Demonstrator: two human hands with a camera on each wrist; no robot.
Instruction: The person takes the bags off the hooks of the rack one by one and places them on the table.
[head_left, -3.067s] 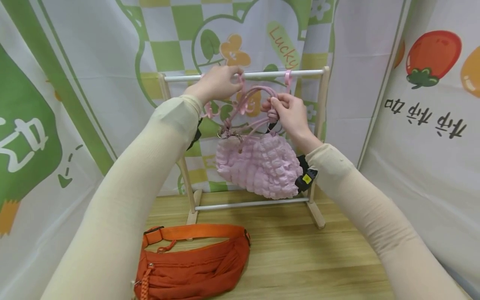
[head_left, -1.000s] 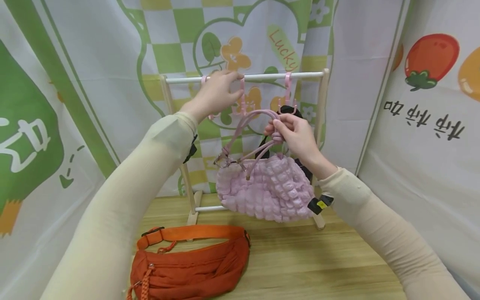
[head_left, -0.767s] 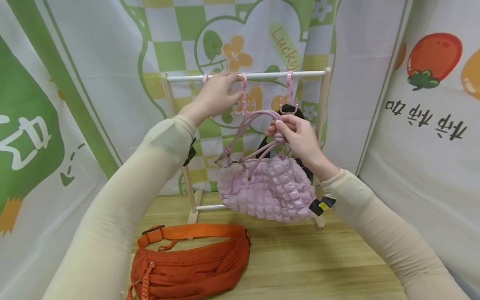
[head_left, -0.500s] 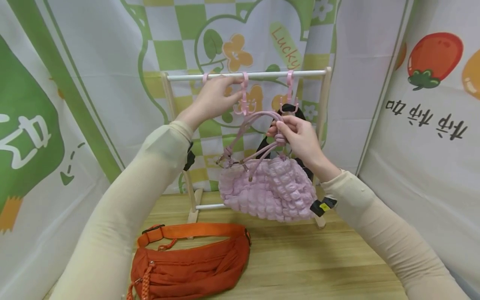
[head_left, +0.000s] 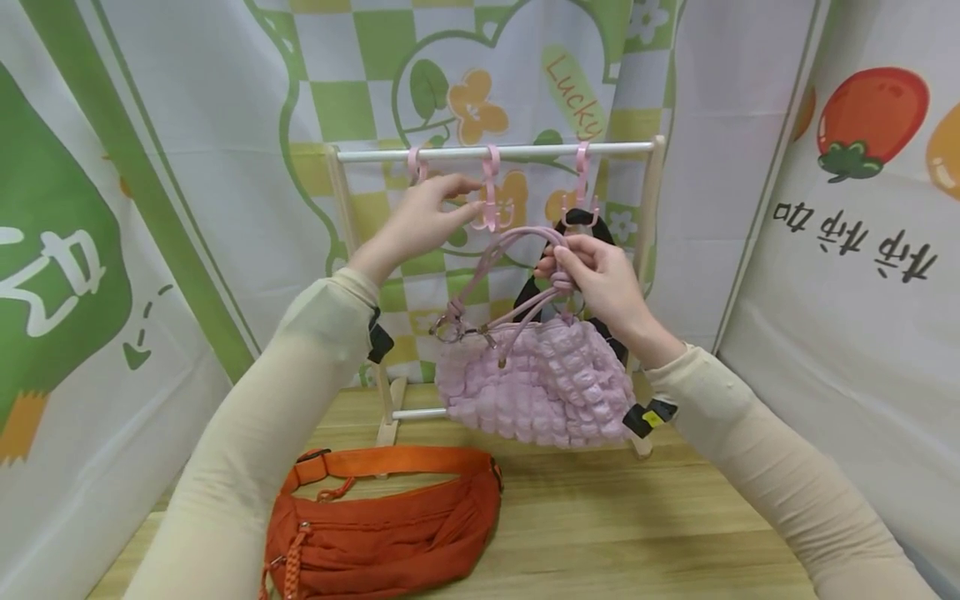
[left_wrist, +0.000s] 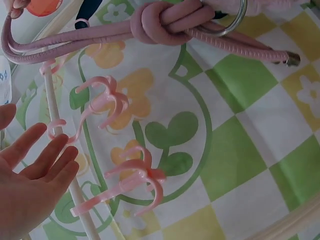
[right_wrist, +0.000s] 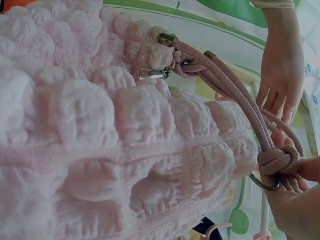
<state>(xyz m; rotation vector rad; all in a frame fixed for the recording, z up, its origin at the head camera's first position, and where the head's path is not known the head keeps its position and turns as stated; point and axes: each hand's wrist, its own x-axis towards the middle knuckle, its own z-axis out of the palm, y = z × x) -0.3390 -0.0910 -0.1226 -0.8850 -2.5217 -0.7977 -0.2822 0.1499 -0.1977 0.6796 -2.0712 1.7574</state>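
Observation:
In the head view my right hand (head_left: 603,283) pinches the cord handle (head_left: 517,237) of a puffy pink handbag (head_left: 536,383), close to its knot. The bag hangs in front of the rack, tilted down to the right. The right wrist view shows the handle's knot (right_wrist: 277,159) at the fingers and thumb. My left hand (head_left: 427,217) holds nothing; its fingers are extended beside the middle pink hook (head_left: 491,187). In the left wrist view that hook (left_wrist: 104,102) has nothing on its prongs, and the handle passes above it.
The rack's silver rod (head_left: 536,152) also carries a left pink hook (head_left: 416,162) and a right pink hook (head_left: 582,179). A black strap (head_left: 600,233) hangs at the right one, partly hidden behind the handbag. An orange waist bag (head_left: 390,533) lies on the wooden table (head_left: 615,533).
My right hand has lowered the handbag and come slightly right, uncovering the black strap. My left hand has left the rod near the middle hook, dropping a little to the lower left.

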